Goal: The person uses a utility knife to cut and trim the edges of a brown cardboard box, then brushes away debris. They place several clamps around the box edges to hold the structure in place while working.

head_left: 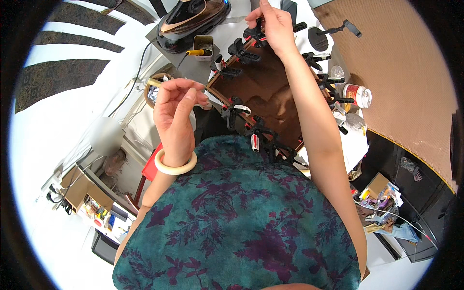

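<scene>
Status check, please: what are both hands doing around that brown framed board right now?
Right hand grips a black spring clamp on the brown wooden-framed board. Left hand raised, fingers pinched, contents unclear. More black clamps crowd the frame's edges.

Person in patterned top, bare forearms
Teal garment [241, 217] with purple floral print; cream bangle [175, 166] on left wrist.

Bright, even light; overexposed white left side, fisheye-bent edges, dark rim.

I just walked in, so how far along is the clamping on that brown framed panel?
Done: black spring clamps line most of the brown wooden-framed panel. In hand: the right hand grips a clamp at the far edge; the left hand is raised, pinching something small. What's left can't be told.
</scene>
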A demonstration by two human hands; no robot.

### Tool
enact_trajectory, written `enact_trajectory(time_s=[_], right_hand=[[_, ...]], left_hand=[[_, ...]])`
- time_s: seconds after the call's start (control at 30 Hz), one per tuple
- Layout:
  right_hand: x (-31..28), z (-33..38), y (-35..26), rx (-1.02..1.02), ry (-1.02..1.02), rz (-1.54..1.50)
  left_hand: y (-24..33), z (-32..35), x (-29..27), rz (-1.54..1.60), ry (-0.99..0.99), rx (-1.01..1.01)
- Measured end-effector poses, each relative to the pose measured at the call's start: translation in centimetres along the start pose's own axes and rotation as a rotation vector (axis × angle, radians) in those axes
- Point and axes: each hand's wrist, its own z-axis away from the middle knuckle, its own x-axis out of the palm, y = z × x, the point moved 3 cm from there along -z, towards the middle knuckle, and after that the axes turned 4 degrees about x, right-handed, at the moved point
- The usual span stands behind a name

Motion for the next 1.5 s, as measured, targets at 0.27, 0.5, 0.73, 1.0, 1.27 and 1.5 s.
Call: enact_trajectory(time_s=[0.27,0.5,0.73,1.0,1.27,1.5], right_hand=[[-0.9,-0.9,-2.0,-0.06,0.143,0.098],[-0.7,-1.1,-2.2,-0.05,0.136,0.131],[-0.9,-0.4,-1.5,-0.057,0.18,0.122],[-1.6,1.7,-3.7,-0.326,0.189,0.247],[0.2,8.5,-4.6,-0.378,-0.011,0.194],[6.6,11.2,-6.3,-0.551,-0.289,0.185]], left_hand=[[0.2,0.2,0.0,0.004,0.009,-0.018],[0.1,0.2,0.0,0.008,0.008,-0.015],[0.2,0.3,-0.3,0.026,0.013,-0.008],[0.2,0.3,-0.4,0.021,0.006,-0.013],[-0.1,-0.2,-0.7,0.008,0.024,-0.031],[-0.3,-0.9,-1.9,0.0,0.04,-0.018]])
